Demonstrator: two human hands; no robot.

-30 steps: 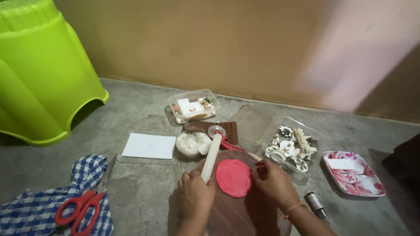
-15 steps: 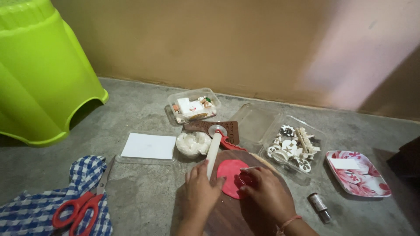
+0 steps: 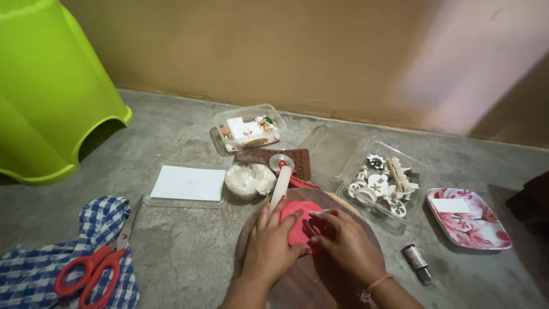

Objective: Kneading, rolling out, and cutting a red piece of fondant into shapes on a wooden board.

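A flat red disc of dough [image 3: 301, 219] lies on a round brown wooden board [image 3: 297, 283] on the floor. My left hand [image 3: 270, 243] rests flat on the disc's left edge, fingers spread. Over the disc's right part my right hand [image 3: 346, 243] pinches a small thin tool, its tip on the dough. A white rolling pin [image 3: 280, 185] lies tilted at the board's far edge. Behind it sit a red-handled wheel cutter [image 3: 284, 163] and a brown silicone mould [image 3: 269, 155].
A clear box of white cutters [image 3: 383, 180], a floral plate [image 3: 468, 220], a small metal tube [image 3: 417, 262], a tub of white dough [image 3: 249, 179], a box of small pieces [image 3: 247, 129], a white card [image 3: 187, 183], red scissors [image 3: 91, 272] on checked cloth [image 3: 34, 269], and a green stool [image 3: 48, 91].
Both hands have moved onto the red disc: the left now lies flat on its edge, and the right has come in from the right side with the thin tool.
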